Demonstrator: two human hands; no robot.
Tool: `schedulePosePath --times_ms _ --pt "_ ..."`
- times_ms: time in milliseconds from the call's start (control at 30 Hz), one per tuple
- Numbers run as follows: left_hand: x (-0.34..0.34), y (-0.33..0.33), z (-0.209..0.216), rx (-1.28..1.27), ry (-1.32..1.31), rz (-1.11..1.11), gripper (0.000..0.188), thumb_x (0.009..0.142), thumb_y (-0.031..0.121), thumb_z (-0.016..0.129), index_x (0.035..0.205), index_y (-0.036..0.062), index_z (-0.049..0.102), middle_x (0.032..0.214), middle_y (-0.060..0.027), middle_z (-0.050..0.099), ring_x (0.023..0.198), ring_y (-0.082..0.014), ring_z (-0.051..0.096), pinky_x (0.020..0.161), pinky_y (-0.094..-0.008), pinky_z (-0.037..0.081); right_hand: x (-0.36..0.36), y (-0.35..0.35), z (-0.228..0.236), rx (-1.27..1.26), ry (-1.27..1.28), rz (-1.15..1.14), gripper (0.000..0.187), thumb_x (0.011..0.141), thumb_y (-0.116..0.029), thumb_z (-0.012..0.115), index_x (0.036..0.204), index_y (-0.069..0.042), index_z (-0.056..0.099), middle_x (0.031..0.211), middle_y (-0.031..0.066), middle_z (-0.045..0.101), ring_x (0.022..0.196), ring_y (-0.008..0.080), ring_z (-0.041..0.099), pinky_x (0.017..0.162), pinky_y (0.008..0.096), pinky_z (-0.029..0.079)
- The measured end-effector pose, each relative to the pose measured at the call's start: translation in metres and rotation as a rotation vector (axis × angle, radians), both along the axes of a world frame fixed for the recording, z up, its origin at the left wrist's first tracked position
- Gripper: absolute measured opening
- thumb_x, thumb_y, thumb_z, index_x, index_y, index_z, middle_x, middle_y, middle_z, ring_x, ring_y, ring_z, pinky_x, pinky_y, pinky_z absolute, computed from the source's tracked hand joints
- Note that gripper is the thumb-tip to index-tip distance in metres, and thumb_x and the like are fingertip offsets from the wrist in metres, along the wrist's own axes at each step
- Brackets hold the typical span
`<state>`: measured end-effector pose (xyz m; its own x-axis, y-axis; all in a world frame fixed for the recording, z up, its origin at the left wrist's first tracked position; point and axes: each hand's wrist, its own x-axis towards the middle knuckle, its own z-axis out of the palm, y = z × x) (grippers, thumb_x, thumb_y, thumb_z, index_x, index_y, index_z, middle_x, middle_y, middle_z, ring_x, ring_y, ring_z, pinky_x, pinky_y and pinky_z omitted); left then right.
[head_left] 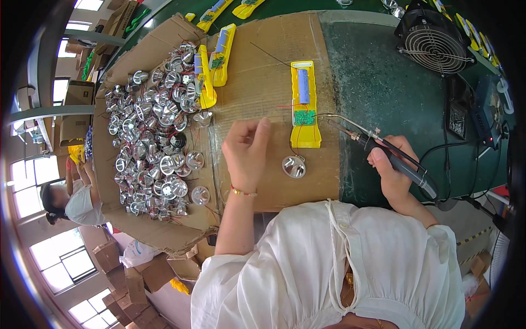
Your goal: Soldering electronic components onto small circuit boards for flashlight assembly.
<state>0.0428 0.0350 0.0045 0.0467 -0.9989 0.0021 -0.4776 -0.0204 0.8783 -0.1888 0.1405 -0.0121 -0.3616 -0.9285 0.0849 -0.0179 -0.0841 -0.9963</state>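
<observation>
Right hand (395, 183): gripped a slim, dark-handled soldering iron (408, 172).
Left hand (245, 156): curled loosely over ribbed cardboard (257, 88); whether holding anything, unclear.
Reflector (293, 167): shiny, rounded, lay below the casing.
Yellow casing (312, 98): long, plastic, lay between both hands.

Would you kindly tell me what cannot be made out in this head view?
All in the head view:
- Left hand: fingertips hidden by the hand itself.
- Green circuit board: fine details too small.
- Topmost yellow casings: ends cut off by the picture's top edge.
</observation>
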Motion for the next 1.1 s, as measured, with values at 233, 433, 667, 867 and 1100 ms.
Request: schedulePosePath --times_ms 233,433,667,867,1100 --pt "-0.006 0.015 -0.01 -0.044 -0.056 -0.14 0.015 0.081 0.012 0.07 0.078 -0.0024 0.068 0.076 -0.0091 0.062 0.06 -0.0139 0.06 0.057 -0.0265 0.048 0.002 -0.001 -0.001 -0.012 0.018 0.03 0.017 0.083 -0.009 0.068 0.091 0.001 0.057 0.073 0.0058 0.064 0.064 0.0073 0.057 0.057 0.0225 0.046" --pt "-0.011 0.006 -0.013 0.044 0.142 -0.203 0.012 0.081 0.008 0.069 0.078 -0.0029 0.066 0.082 -0.0081 0.06 0.061 -0.0132 0.061 0.057 -0.0267 0.048 0.009 -0.009 0.002 -0.025 0.174 0.062 0.017 0.081 -0.012 0.07 0.087 0.0 0.06 0.07 0.0032 0.062 0.061 0.0062 0.055 0.055 0.0217 0.044" --pt "-0.016 0.001 -0.021 0.095 0.102 -0.214 0.014 0.08 0.01 0.07 0.077 -0.0035 0.066 0.078 -0.0083 0.06 0.058 -0.0131 0.06 0.055 -0.0265 0.047 0.021 -0.024 -0.004 -0.035 0.093 0.04 0.015 0.081 -0.01 0.07 0.084 0.0 0.06 0.067 0.0017 0.061 0.058 0.0051 0.052 0.053 0.0213 0.043" --pt "-0.015 0.0 -0.021 0.129 0.155 -0.198 0.015 0.08 0.01 0.07 0.077 -0.0041 0.066 0.077 -0.008 0.06 0.059 -0.012 0.059 0.054 -0.0257 0.046 0.023 -0.026 -0.006 0.071 -0.082 0.045 0.013 0.083 -0.008 0.068 0.088 0.0 0.059 0.071 0.0042 0.062 0.063 0.0064 0.057 0.055 0.021 0.045" --pt "-0.014 -0.002 -0.023 0.153 0.169 -0.216 0.016 0.08 0.01 0.07 0.076 -0.0044 0.066 0.076 -0.0077 0.059 0.058 -0.0109 0.057 0.053 -0.0252 0.045 0.012 -0.016 -0.001 0.021 -0.154 0.0 0.016 0.086 -0.009 0.066 0.093 0.002 0.057 0.075 0.0082 0.063 0.066 0.0105 0.06 0.059 0.0229 0.05"
